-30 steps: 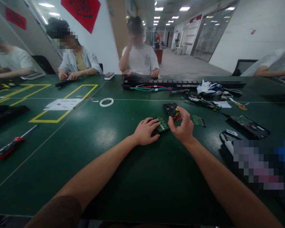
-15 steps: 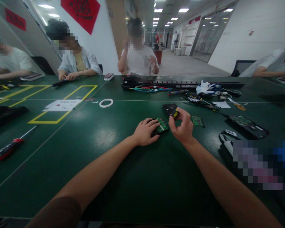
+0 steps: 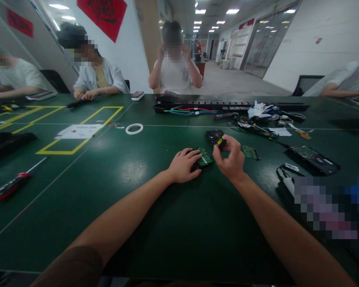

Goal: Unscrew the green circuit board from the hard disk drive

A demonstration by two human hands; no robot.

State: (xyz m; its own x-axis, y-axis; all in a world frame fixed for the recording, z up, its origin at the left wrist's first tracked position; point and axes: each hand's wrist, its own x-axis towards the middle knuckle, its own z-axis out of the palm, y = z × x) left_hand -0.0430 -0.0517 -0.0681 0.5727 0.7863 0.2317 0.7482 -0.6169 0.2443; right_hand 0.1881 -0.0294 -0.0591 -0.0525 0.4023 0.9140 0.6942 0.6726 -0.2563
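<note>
My left hand (image 3: 184, 166) lies over a hard drive, its thumb at the near edge and its fingers across the top. The drive's green circuit board (image 3: 204, 158) faces up beyond the fingertips. Just to the right, my right hand (image 3: 231, 157) is closed in a pinch on a small yellow-and-black object (image 3: 220, 141); its exact kind is unclear. Behind that object lies a black hard drive (image 3: 213, 135), partly covered by it. A loose green circuit board (image 3: 251, 152) rests on the table to the right of my right hand.
On the green table (image 3: 167, 239) lie a red-and-black screwdriver (image 3: 10, 186), a white tape roll (image 3: 134, 128) and paper (image 3: 79, 131). Another drive (image 3: 313, 158) sits at right. Cables, gloves (image 3: 261, 109) and long black strips (image 3: 233, 107) lie at the back. Several people sit around.
Both my hands keep almost the same place and grip. Across the table, the person facing me has raised a hand toward the head.
</note>
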